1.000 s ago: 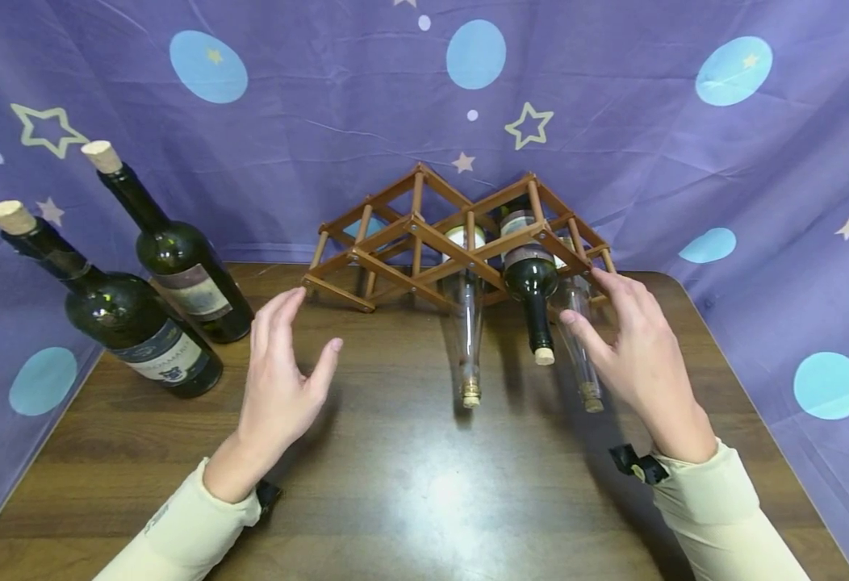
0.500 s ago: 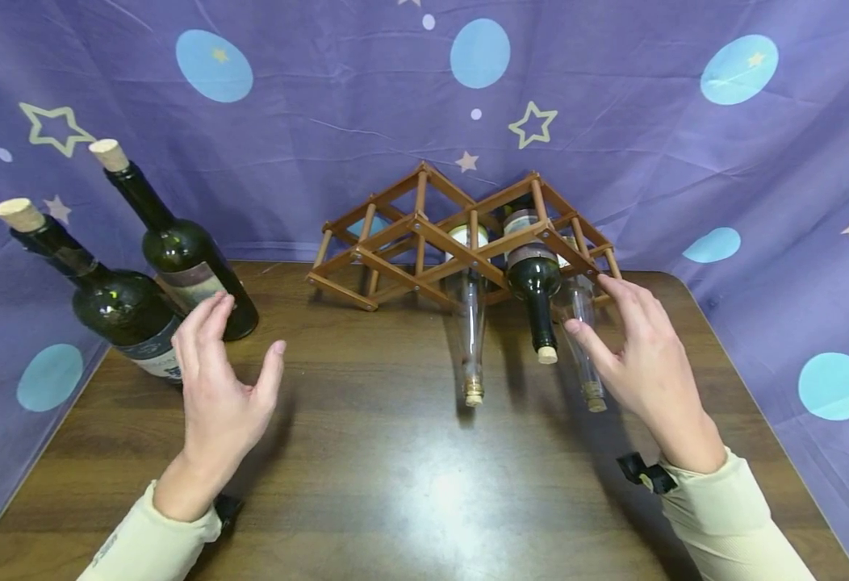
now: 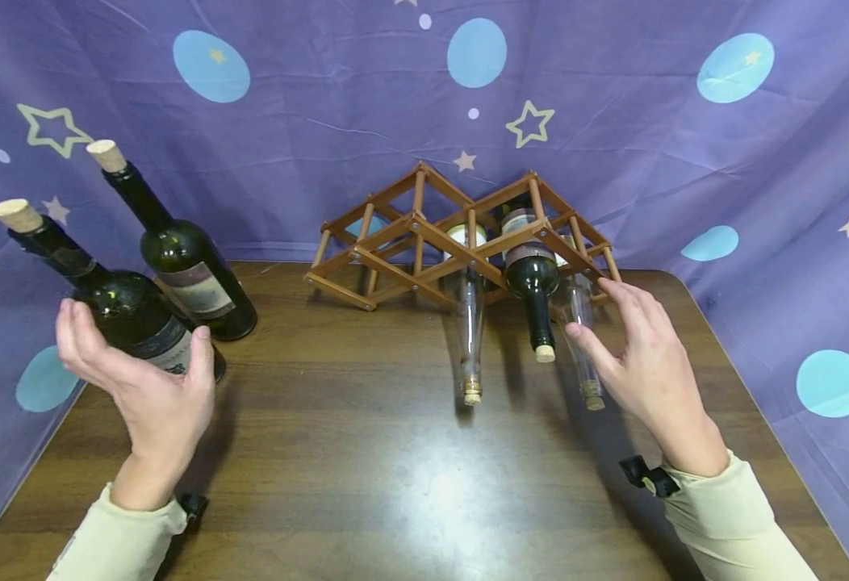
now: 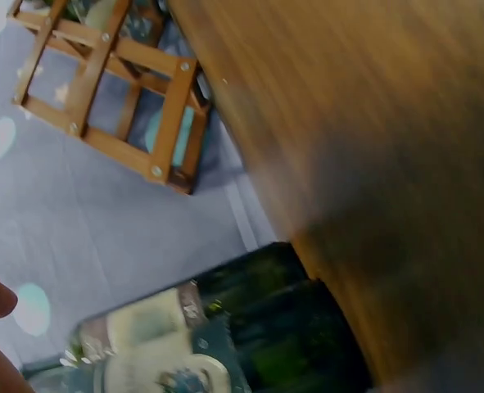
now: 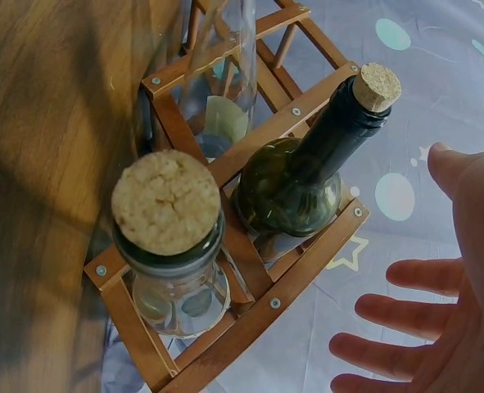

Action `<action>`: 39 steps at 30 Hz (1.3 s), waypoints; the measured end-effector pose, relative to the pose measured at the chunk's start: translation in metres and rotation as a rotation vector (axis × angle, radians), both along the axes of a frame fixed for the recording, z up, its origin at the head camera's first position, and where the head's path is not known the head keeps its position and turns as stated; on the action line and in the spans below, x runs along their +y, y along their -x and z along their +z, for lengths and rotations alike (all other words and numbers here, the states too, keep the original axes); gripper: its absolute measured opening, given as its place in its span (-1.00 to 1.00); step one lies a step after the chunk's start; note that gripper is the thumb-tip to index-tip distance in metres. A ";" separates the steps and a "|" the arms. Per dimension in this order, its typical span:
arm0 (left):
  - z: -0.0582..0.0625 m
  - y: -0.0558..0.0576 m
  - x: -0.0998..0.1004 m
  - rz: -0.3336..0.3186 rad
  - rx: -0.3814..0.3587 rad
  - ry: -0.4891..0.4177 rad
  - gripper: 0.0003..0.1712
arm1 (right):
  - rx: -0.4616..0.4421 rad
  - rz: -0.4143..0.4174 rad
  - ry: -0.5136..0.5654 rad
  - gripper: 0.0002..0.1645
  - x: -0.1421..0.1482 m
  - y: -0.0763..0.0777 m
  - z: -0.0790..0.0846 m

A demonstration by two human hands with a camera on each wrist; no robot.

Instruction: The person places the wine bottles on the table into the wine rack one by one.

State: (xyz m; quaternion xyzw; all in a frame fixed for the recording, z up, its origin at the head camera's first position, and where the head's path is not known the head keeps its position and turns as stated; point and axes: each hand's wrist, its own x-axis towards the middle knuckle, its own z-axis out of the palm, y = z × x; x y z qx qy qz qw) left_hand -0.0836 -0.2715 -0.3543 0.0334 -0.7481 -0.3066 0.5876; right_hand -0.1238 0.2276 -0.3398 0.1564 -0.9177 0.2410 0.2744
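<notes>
My left hand (image 3: pixel 152 395) is at the nearer dark green wine bottle (image 3: pixel 121 303), its fingers and thumb spread either side and overlapping the body. In the left wrist view that bottle's label (image 4: pixel 201 372) shows, with only a bit of the hand at the left edge. Just behind stands a second corked dark bottle (image 3: pixel 195 282), upright. My right hand (image 3: pixel 653 371) is spread beside the right end of the wooden wine rack (image 3: pixel 444 241), holding nothing. Three corked bottles lie in the rack, necks forward: a clear one (image 3: pixel 471 331), a dark green one (image 3: pixel 533 278) and another clear one (image 3: pixel 584 363).
The rack stands at the back of the brown wooden table (image 3: pixel 366 452), against a purple curtain (image 3: pixel 308 121) with stars and dots. Its left-hand slots (image 3: pixel 388 270) hold no bottles. The curtain also hangs along both sides of the table.
My left hand has moved left from near the rack's left end to the nearer standing bottle. The right hand has stayed almost in place, and the bottles have not moved.
</notes>
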 end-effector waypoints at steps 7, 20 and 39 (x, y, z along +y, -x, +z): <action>-0.002 -0.002 -0.016 0.000 -0.143 -0.078 0.06 | -0.006 -0.003 0.001 -0.16 0.000 0.000 0.000; -0.010 0.003 -0.032 -0.035 -0.345 -0.337 0.02 | -0.009 -0.013 -0.002 -0.17 0.002 0.003 -0.003; -0.002 -0.005 -0.008 -0.059 -0.366 -0.344 -0.05 | -0.014 0.004 -0.028 -0.09 0.003 0.003 -0.004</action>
